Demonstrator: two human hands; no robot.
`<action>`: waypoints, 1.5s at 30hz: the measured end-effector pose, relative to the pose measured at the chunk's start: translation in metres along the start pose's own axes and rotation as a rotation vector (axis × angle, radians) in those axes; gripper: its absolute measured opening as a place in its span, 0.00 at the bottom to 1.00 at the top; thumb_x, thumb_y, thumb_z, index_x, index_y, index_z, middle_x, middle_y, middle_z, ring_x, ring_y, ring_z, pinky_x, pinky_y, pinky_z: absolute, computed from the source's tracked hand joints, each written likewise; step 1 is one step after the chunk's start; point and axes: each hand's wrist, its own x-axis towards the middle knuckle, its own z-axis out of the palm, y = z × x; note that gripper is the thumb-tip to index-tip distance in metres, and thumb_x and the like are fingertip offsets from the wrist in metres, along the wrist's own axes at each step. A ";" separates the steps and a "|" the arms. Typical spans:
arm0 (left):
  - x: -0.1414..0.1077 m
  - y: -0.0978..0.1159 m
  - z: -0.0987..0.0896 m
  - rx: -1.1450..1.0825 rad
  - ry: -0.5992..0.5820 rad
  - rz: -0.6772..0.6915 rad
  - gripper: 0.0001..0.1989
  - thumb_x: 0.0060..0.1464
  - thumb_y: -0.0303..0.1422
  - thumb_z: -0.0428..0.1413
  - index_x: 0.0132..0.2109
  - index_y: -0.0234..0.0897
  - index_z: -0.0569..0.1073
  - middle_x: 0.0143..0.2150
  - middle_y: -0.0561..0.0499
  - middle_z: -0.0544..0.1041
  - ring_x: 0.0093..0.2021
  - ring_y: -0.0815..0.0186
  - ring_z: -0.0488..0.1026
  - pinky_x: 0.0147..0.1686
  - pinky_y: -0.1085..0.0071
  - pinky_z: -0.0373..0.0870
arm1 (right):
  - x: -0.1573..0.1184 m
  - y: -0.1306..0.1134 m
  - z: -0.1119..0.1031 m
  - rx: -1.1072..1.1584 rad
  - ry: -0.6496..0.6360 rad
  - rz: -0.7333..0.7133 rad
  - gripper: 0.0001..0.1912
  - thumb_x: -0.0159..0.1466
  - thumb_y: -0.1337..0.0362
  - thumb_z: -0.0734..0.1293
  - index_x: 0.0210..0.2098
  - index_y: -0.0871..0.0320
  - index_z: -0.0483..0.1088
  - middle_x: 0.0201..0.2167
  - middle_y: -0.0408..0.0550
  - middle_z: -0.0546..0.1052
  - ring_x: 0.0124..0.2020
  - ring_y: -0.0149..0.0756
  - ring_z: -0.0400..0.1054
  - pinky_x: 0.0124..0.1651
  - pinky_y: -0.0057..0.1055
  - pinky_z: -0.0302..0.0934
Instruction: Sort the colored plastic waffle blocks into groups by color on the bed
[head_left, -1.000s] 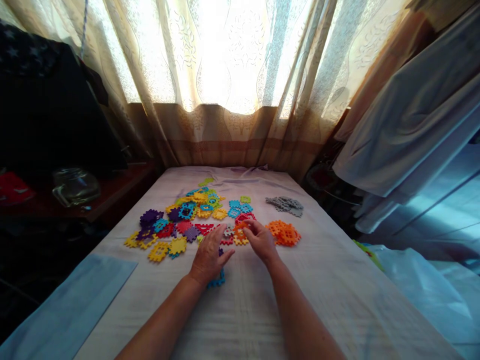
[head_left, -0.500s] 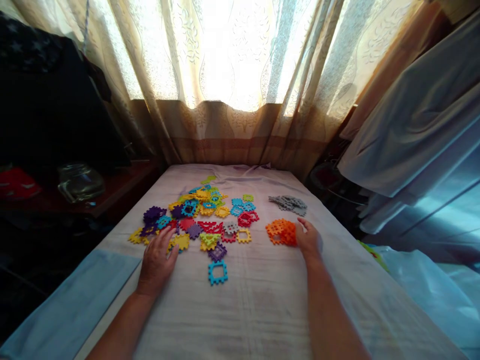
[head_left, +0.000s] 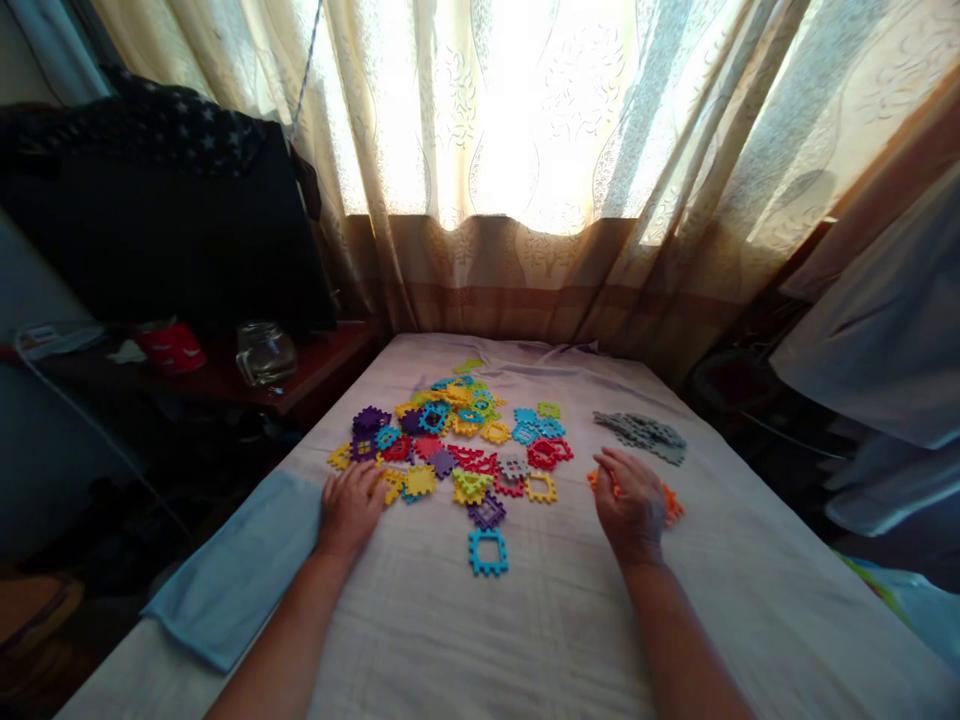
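My left hand (head_left: 351, 510) rests on the sheet at the left edge of the mixed pieces, its fingers apart beside a yellow piece (head_left: 420, 481) and holding nothing. At the right, my right hand (head_left: 628, 502) lies over the orange pieces (head_left: 672, 505) and hides most of them; its fingers are bent, and whether they grip a piece is hidden. Grey pieces (head_left: 641, 434) form a pile just behind it. A blue square frame (head_left: 488, 552) lies nearest to me, with a purple piece (head_left: 487, 510) behind it. Red pieces (head_left: 550, 454) sit in the middle.
A light blue cloth (head_left: 240, 570) covers the left edge of the bed sheet (head_left: 480, 650). Beyond it, a glass jar (head_left: 265, 352) and a red item (head_left: 171, 347) stand on a dark red table (head_left: 330, 360) by a black screen (head_left: 165, 240). Curtains hang behind.
My right hand has moved from the right side of the orange pieces to over them. My left hand stays near the yellow pieces. The view has turned left.
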 end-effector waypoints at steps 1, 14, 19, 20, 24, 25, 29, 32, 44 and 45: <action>-0.001 0.001 0.000 -0.012 0.001 0.012 0.13 0.57 0.35 0.50 0.44 0.43 0.78 0.50 0.46 0.79 0.55 0.53 0.71 0.56 0.50 0.62 | -0.002 -0.011 0.004 0.033 -0.032 -0.039 0.12 0.64 0.66 0.60 0.37 0.57 0.76 0.40 0.52 0.80 0.45 0.42 0.71 0.53 0.42 0.63; 0.052 0.039 -0.005 -0.031 -0.069 0.193 0.17 0.60 0.38 0.50 0.53 0.44 0.74 0.60 0.45 0.72 0.61 0.55 0.65 0.63 0.52 0.56 | -0.034 -0.065 0.030 0.255 -0.283 -0.108 0.12 0.64 0.66 0.61 0.39 0.54 0.77 0.41 0.49 0.80 0.46 0.42 0.73 0.51 0.44 0.66; 0.103 0.073 0.008 0.067 -0.342 0.171 0.28 0.58 0.44 0.52 0.65 0.45 0.63 0.70 0.42 0.55 0.70 0.48 0.50 0.65 0.43 0.45 | -0.034 -0.064 0.031 0.282 -0.301 -0.034 0.13 0.62 0.67 0.61 0.37 0.53 0.77 0.39 0.48 0.81 0.44 0.43 0.74 0.49 0.44 0.68; 0.112 0.076 0.013 0.069 -0.357 0.156 0.30 0.58 0.45 0.52 0.65 0.45 0.61 0.71 0.40 0.55 0.70 0.45 0.50 0.64 0.40 0.46 | -0.034 -0.064 0.032 0.288 -0.311 -0.019 0.13 0.62 0.68 0.61 0.37 0.53 0.77 0.39 0.48 0.81 0.43 0.43 0.74 0.49 0.44 0.68; 0.129 0.075 0.032 0.069 -0.441 0.139 0.31 0.55 0.46 0.54 0.64 0.43 0.64 0.68 0.36 0.60 0.66 0.40 0.56 0.59 0.37 0.53 | -0.033 -0.063 0.033 0.316 -0.326 0.039 0.13 0.61 0.68 0.61 0.36 0.53 0.77 0.38 0.49 0.80 0.43 0.43 0.74 0.50 0.43 0.68; 0.128 0.073 0.034 0.059 -0.460 0.164 0.29 0.55 0.45 0.55 0.62 0.42 0.66 0.67 0.36 0.62 0.65 0.42 0.58 0.60 0.40 0.55 | -0.034 -0.062 0.033 0.322 -0.325 0.052 0.12 0.61 0.68 0.61 0.36 0.54 0.77 0.38 0.49 0.80 0.43 0.43 0.74 0.50 0.43 0.68; 0.115 0.062 0.025 -0.021 -0.521 0.356 0.19 0.54 0.37 0.56 0.53 0.43 0.74 0.63 0.46 0.68 0.62 0.58 0.64 0.62 0.63 0.59 | -0.034 -0.059 0.035 0.344 -0.323 0.078 0.12 0.62 0.66 0.61 0.37 0.54 0.77 0.38 0.49 0.81 0.43 0.43 0.74 0.50 0.43 0.69; 0.103 0.051 0.011 -0.075 -0.548 0.474 0.15 0.54 0.34 0.56 0.49 0.46 0.75 0.60 0.52 0.71 0.60 0.65 0.66 0.61 0.72 0.60 | -0.035 -0.057 0.036 0.347 -0.321 0.081 0.12 0.62 0.66 0.61 0.36 0.54 0.77 0.38 0.49 0.81 0.43 0.42 0.74 0.49 0.43 0.69; 0.133 0.027 0.013 0.094 -0.407 0.241 0.20 0.58 0.39 0.50 0.55 0.45 0.72 0.65 0.45 0.66 0.64 0.55 0.62 0.62 0.54 0.57 | -0.036 -0.056 0.039 0.357 -0.316 0.133 0.13 0.62 0.65 0.60 0.37 0.53 0.77 0.38 0.49 0.81 0.43 0.42 0.74 0.50 0.44 0.69; 0.135 0.033 0.019 0.100 -0.432 0.245 0.22 0.57 0.41 0.50 0.58 0.46 0.70 0.65 0.46 0.65 0.65 0.55 0.61 0.62 0.54 0.56 | -0.036 -0.055 0.039 0.359 -0.313 0.135 0.13 0.62 0.65 0.60 0.37 0.53 0.77 0.38 0.49 0.81 0.43 0.42 0.74 0.50 0.43 0.69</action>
